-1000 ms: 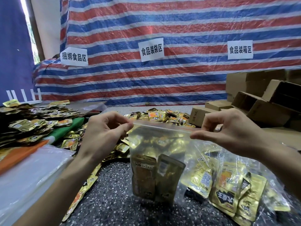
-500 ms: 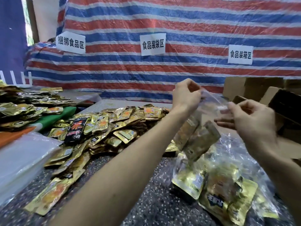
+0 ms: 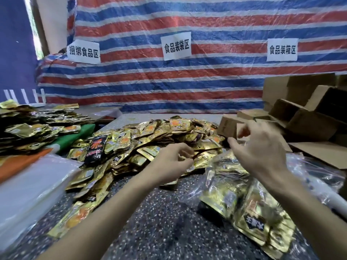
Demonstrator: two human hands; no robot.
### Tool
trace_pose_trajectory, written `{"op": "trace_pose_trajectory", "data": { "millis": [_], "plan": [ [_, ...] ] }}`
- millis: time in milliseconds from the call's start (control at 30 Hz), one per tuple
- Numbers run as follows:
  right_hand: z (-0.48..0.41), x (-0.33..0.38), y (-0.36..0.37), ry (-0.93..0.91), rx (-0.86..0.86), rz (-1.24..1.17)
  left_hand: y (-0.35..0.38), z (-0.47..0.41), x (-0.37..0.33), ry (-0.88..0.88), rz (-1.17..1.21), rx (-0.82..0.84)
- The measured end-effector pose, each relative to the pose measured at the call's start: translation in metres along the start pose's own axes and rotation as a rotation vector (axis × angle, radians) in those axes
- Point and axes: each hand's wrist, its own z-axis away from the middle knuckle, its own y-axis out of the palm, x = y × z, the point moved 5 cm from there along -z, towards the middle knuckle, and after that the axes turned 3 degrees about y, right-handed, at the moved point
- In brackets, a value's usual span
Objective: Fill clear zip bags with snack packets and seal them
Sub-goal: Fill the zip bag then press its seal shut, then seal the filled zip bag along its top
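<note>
Striped tarp wall [image 3: 206,87] with sign [image 3: 176,46] 食品装袋区 (far centre). The left hand [image 3: 171,163] curls over gold snack packets [image 3: 150,136], grip unclear; right hand [image 3: 261,152] loose, empty.

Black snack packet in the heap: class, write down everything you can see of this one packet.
The black snack packet is a flat, glossy pouch, foil or plastic by its shine, with large red characters and small white print on its face. It lies face up and slightly askew on the left part of the heap, resting on the gold snack packets that surround it. The left hand is apart to its right; nothing else touches it.
</note>
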Motion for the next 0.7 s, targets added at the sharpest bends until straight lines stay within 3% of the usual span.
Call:
{"op": "trace_pose_trajectory", "data": {
  "millis": [233, 433, 533, 600, 700],
  "plan": [
    [0.026, 0.048, 0.057, -0.170, 0.328, -0.280, -0.066, 0.087, 0.044, -0.026, 0.064, -0.283],
    [0.072, 0.043, 0.112, -0.141, 0.605, -0.321, -0.138, 0.160, 0.143, -0.362, -0.348, -0.501],
    [0.085, 0.037, 0.128, -0.109, 0.632, -0.319, -0.163, 0.185, 0.193, -0.658, -0.730, -0.388],
    [0.088, 0.035, 0.132, -0.100, 0.616, -0.323, -0.169, 0.198, 0.217, -0.851, -0.842, -0.286],
    [0.089, 0.035, 0.132, -0.116, 0.577, -0.308, -0.172, 0.208, 0.227, -0.904, -0.887, -0.345]
  ]
}}
